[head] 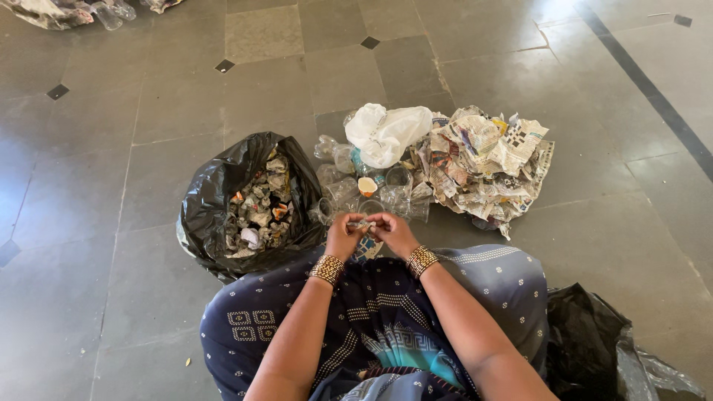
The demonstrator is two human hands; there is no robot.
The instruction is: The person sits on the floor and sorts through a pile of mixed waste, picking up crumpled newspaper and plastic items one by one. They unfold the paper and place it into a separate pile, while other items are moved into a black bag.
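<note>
We pinch a small crumpled scrap (pixel 362 223) between our left hand (pixel 344 236) and right hand (pixel 396 233), both grips clenched on it, beside the open black bag (pixel 212 200) and clear plastic cups (pixel 338 194).

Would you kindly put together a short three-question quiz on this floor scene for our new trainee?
1. True or false: the open black bag beside the left hand holds crumpled scraps.
2. What lies nearest in front of both hands? A) clear plastic cups B) a broom C) a metal bucket
3. What do the left hand and the right hand pinch together?

Key
1. True.
2. A.
3. A small crumpled scrap; what it is made of is too small to tell.
</note>
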